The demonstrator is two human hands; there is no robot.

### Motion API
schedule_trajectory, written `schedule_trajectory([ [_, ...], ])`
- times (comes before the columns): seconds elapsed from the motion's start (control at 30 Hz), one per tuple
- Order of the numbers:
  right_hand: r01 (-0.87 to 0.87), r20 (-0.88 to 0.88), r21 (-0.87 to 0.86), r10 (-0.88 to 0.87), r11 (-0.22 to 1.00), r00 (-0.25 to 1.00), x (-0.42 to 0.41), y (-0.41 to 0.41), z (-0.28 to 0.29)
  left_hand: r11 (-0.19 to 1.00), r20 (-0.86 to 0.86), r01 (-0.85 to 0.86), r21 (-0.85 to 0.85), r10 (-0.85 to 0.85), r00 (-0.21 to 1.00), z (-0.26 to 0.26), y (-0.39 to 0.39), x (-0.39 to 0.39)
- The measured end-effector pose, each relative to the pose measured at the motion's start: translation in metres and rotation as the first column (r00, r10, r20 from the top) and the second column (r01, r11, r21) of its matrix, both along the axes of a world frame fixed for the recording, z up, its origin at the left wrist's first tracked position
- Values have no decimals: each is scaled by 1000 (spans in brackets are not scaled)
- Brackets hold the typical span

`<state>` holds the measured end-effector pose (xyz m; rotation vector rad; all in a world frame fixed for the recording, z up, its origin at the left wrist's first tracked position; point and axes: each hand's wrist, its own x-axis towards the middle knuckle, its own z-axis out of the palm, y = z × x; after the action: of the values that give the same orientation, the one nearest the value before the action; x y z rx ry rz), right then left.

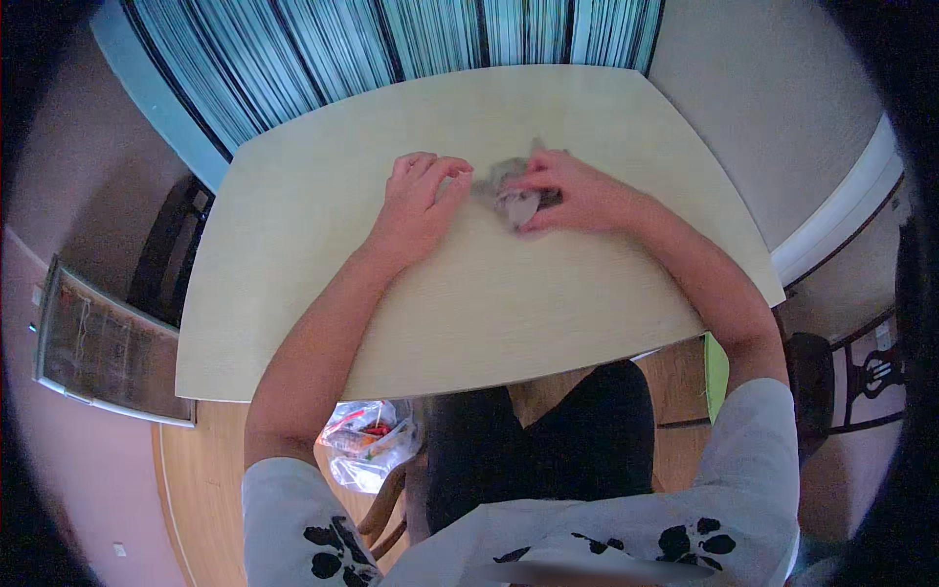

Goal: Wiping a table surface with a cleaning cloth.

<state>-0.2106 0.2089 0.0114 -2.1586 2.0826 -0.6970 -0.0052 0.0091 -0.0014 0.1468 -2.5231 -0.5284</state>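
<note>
My right hand is closed around a small grey object over the pale wood-grain table. Motion blurs this object, so its exact kind is unclear; it looks soft, with a lighter rounded part towards me. Just to the left, my left hand hovers at or on the tabletop with its fingers curled and the thumb close to the forefinger. Whether anything small sits between those fingertips cannot be made out. A narrow gap separates the left fingertips from the grey object.
A striped blue curtain hangs behind the table's far edge. To the left stand a dark chair and a glass-fronted cabinet. A clear plastic bag with colourful contents is below the near edge. Another dark chair is at right.
</note>
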Motion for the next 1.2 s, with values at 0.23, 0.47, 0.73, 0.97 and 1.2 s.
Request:
schedule_trajectory([
  [0.23, -62, 115, 67, 54, 996, 992, 8, -3, -2, 1000, 22, 11, -19, -11, 1000, 1, -1, -1],
  [0.47, 454, 185, 64, -458, 888, 869, -93, 7, -4, 999, 53, -2, 34, 0, 999, 3, -2, 4],
  [0.73, 355, -17, -59, -357, 933, 934, -98, 4, -18, 999, 41, -1, 43, -1, 999, 1, 1, -1],
  [0.97, -198, 26, 22, 198, 980, 980, 55, -7, -1, 999, 6, 35, 21, -35, 999, 1, -4, -1],
  [1.2, -12, 106, 67, 5, 998, 994, -10, -16, -15, 997, -3, 38, 65, -37, 999, 2, -1, -1],
])
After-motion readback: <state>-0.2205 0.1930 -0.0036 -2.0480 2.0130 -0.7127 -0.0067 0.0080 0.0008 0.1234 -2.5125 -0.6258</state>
